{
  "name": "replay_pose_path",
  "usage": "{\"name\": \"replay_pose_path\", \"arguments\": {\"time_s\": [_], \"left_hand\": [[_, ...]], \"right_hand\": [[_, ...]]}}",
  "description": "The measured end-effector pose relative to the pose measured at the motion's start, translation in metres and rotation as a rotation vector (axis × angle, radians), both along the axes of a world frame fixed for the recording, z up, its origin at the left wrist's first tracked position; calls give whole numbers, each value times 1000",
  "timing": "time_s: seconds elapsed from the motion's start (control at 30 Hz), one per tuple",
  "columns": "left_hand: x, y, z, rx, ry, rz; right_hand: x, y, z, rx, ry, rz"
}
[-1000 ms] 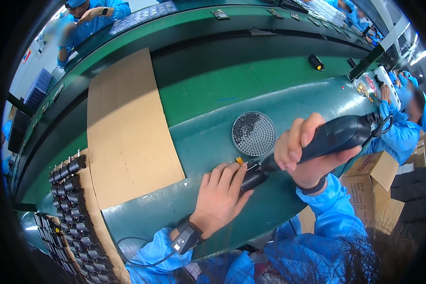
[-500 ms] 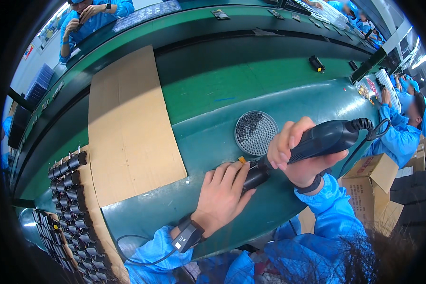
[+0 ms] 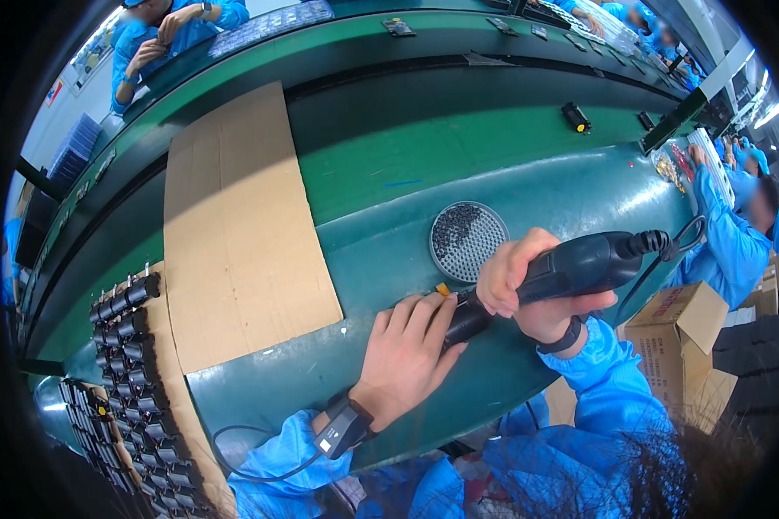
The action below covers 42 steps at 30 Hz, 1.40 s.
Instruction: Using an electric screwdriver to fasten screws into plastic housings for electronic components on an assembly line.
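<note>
At the lower left of the frame, note the rows of black cylindrical housings (image 3: 138,381), apparently ranked closely so they occupy little room. Beside them lies a flat tan cardboard sheet (image 3: 247,242), probably protecting the surface beneath. At lower centre, the grip of your left hand (image 3: 409,346) is narrow, holding a single black cylindrical part (image 3: 467,323) against the green desk (image 3: 277,394), presumably to steady it. Just above that part sits a round grey perforated dish (image 3: 472,259) of tiny black pieces, seemingly placed within easy reach. Right of centre, the grip of your right hand (image 3: 528,294) wraps a black corded power driver (image 3: 584,266), angled toward the part; tip contact is hidden.
</note>
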State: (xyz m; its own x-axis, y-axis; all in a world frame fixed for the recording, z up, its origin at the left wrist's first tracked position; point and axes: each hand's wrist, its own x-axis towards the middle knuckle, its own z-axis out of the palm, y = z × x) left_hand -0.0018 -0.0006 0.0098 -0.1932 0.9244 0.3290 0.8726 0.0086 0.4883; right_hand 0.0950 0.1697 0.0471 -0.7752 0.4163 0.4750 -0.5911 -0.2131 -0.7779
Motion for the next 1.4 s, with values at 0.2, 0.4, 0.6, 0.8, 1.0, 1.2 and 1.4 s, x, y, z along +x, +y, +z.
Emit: {"name": "replay_pose_path", "arguments": {"time_s": [0.2,0.4,0.6,0.8,1.0,1.2,1.4], "left_hand": [[0,-1,-2,-17,11,4],[0,-1,-4,-2,13,4],[-1,1,-2,-5,-1,-8],[-1,-2,-3,-12,-7,-3],[-2,-2,-5,0,1,-17],[-3,-2,-6,2,0,-16],[-2,-2,-4,7,4,-11]], "right_hand": [[1,1,2,90,-38,10],[0,9,9,-6,40,-43],[-18,32,5,-34,78,-197],[-32,31,-6,-20,30,-155],[-34,33,-12,3,4,-177],[-36,31,-11,20,0,-179],[-38,34,-16,31,-2,-118]]}}
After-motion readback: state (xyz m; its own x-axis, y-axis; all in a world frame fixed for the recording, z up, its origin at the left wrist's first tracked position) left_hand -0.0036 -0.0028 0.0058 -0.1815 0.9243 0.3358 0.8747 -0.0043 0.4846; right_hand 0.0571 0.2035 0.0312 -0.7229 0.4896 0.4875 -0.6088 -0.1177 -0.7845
